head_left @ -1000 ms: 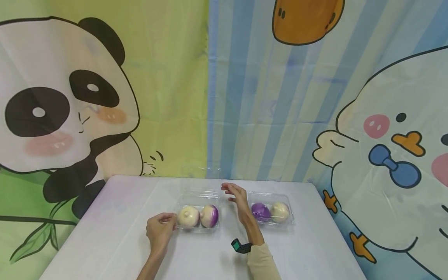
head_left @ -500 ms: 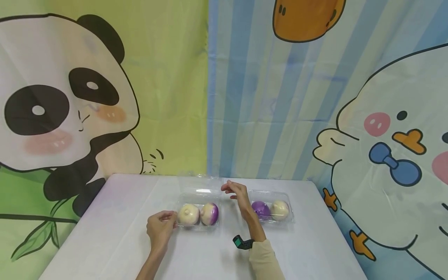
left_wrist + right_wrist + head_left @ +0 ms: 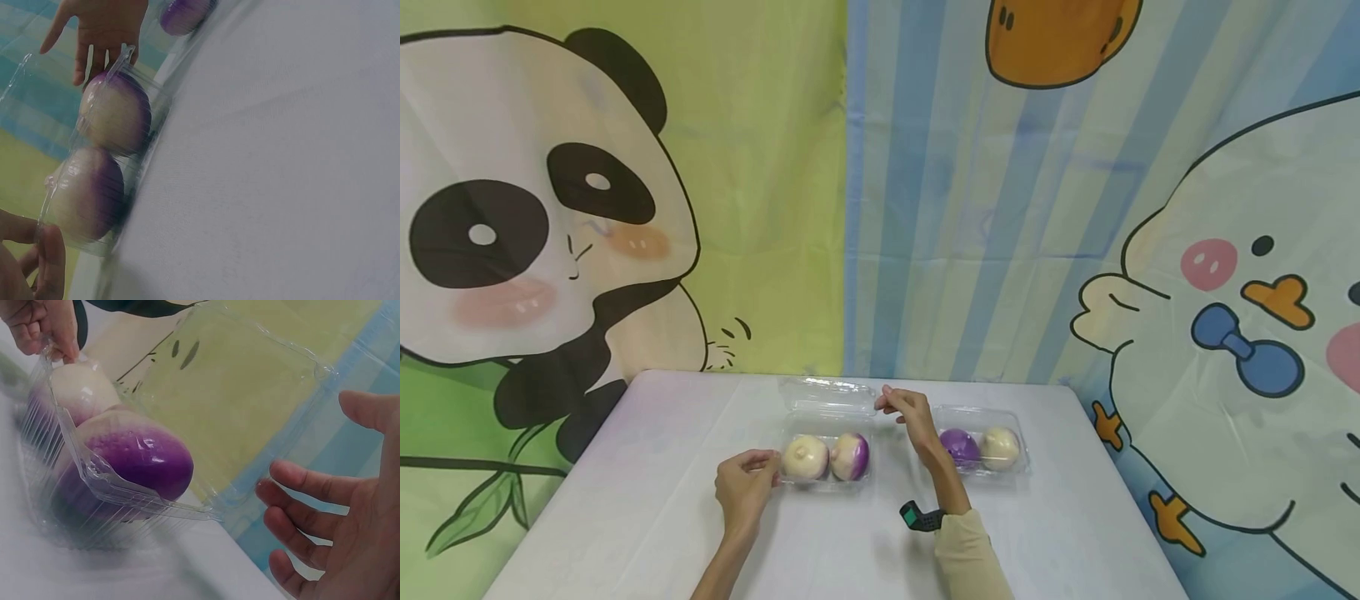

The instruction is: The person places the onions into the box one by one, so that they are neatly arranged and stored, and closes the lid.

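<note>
A clear plastic clamshell box (image 3: 847,486) stands mid-table with its lid (image 3: 827,393) raised at the back. Two purple-and-white turnips sit in it: a mostly white one (image 3: 806,458) on the left, a half-purple one (image 3: 850,457) on the right. My left hand (image 3: 747,490) pinches the box's left edge between thumb and finger, as the left wrist view also shows. Beyond the box's right side, my right hand (image 3: 917,421) holds its fingers out, loosely extended. Their tips are right at the lid's edge in the right wrist view (image 3: 337,506).
Right of my right hand stands a second clear box (image 3: 1018,433), with a purple turnip (image 3: 959,448) and a white one (image 3: 1000,448) inside. Both boxes are on a white-covered table (image 3: 1075,533). Printed cartoon curtains (image 3: 775,208) hang right behind its far edge.
The lid of the left box has tipped back and down, so its top edge sits lower in the head view. Both hands have stayed almost in place.
</note>
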### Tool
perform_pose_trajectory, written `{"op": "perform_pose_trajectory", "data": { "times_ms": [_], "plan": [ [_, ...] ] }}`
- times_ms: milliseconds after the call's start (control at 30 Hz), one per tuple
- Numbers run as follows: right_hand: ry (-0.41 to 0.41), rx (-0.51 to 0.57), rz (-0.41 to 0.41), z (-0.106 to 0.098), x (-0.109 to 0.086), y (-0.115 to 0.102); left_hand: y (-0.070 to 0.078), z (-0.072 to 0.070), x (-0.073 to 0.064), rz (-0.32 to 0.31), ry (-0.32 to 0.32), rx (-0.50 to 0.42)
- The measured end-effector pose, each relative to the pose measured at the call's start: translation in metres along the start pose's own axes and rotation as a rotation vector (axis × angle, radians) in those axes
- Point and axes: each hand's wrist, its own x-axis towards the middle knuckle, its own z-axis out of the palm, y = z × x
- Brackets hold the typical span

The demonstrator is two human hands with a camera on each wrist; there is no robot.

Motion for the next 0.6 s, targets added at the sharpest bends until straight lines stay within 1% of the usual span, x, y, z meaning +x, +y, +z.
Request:
{"op": "perform_pose_trajectory", "data": {
  "times_ms": [233, 433, 600],
  "plan": [
    [-0.002, -0.06, -0.041, -0.0005, -0.0001, 0.0, 0.0004, 0.0, -0.0003, 0.003, -0.002, -0.002],
    [-0.003, -0.07, -0.035, -0.0005, 0.0, -0.0008, 0.0, 0.0005, 0.001, -0.005, 0.008, 0.011],
    [-0.008, -0.097, -0.058, -0.0004, -0.0009, -0.0004, 0.0001, 0.0003, 0.0009, -0.01, 0.011, 0.023]
  ]
}}
